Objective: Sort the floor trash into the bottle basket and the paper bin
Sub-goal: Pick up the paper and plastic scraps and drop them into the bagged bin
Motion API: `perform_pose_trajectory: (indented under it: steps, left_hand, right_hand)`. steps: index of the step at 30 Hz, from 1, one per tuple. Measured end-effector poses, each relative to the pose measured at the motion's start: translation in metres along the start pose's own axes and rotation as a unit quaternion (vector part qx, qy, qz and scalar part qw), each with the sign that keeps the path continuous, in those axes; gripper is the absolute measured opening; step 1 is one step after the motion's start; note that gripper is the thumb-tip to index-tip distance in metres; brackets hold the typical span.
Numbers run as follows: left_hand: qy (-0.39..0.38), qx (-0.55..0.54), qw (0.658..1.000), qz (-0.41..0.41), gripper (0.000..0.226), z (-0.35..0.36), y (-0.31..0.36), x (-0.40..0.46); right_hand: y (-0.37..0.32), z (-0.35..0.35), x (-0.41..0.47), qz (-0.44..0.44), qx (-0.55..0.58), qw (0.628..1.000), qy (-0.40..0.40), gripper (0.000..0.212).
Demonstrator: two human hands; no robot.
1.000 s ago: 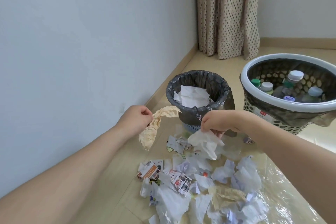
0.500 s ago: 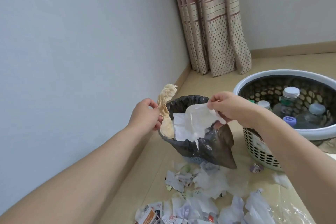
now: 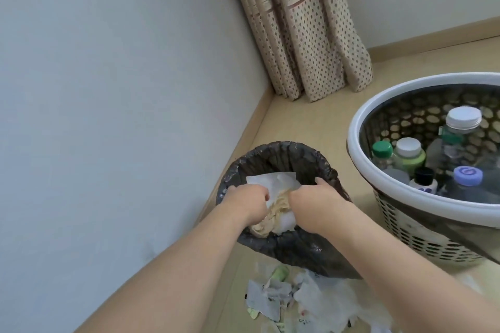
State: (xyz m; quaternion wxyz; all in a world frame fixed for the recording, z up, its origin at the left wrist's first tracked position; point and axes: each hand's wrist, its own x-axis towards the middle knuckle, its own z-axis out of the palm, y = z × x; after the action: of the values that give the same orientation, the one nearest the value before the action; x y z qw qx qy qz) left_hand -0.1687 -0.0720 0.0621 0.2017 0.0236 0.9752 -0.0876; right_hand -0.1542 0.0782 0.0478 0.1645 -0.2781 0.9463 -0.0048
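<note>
Both my hands are down inside the paper bin (image 3: 284,149), a small bin lined with a black bag. My left hand (image 3: 247,204) grips a crumpled tan paper (image 3: 272,215) with curled fingers. My right hand (image 3: 315,201) holds a white tissue (image 3: 287,222) against the tan paper, its thumb up by the rim. A flat white sheet (image 3: 273,180) lies in the bin behind them. The bottle basket (image 3: 358,130), white-rimmed with a perforated wall, stands to the right and holds several capped bottles (image 3: 461,127). Torn paper scraps and tissues (image 3: 305,303) lie on the floor in front of the bin.
A grey wall runs along the left, close to the bin. A dotted curtain (image 3: 311,43) hangs in the corner behind. Bare wooden floor (image 3: 305,116) lies between curtain, bin and basket.
Both hands lifted their papers from the floor pile, carried them over the bin and have now pushed them down inside it. The view moved closer to the bin.
</note>
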Motion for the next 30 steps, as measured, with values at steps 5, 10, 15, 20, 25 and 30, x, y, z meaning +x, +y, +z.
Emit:
perform_pose_trajectory:
  steps: [5,10,15,20,25,30]
  left_hand:
    - [0.346,-0.072,0.934,-0.055,0.048,0.024,-0.036,0.002]
    - [0.424,-0.349,0.788,-0.278,0.04,0.107,-0.087,-0.016]
    - [0.071,-0.408,0.892,-0.181,0.042,0.225,-0.077,-0.037]
    - [-0.013,-0.313,0.933,-0.175,0.068,0.276,-0.065,-0.032]
    - [-0.027,-0.349,0.919,-0.18,0.025,0.265,-0.07,-0.041]
    - [-0.071,-0.395,0.903,-0.154,0.02,0.275,-0.092,-0.065]
  right_hand:
    - [0.004,0.0,0.005,0.006,0.075,0.992,0.104,0.013]
    - [-0.013,0.032,0.002,-0.043,0.104,0.924,0.366,0.022]
    - [-0.053,0.06,-0.023,-0.225,0.063,0.849,0.474,0.018]
    - [-0.097,0.112,-0.019,-0.337,0.044,0.862,0.375,0.013]
    - [-0.112,0.174,0.02,-0.096,0.097,0.97,0.202,0.037]
    - [-0.117,0.195,0.039,0.02,0.063,0.997,0.045,0.029]
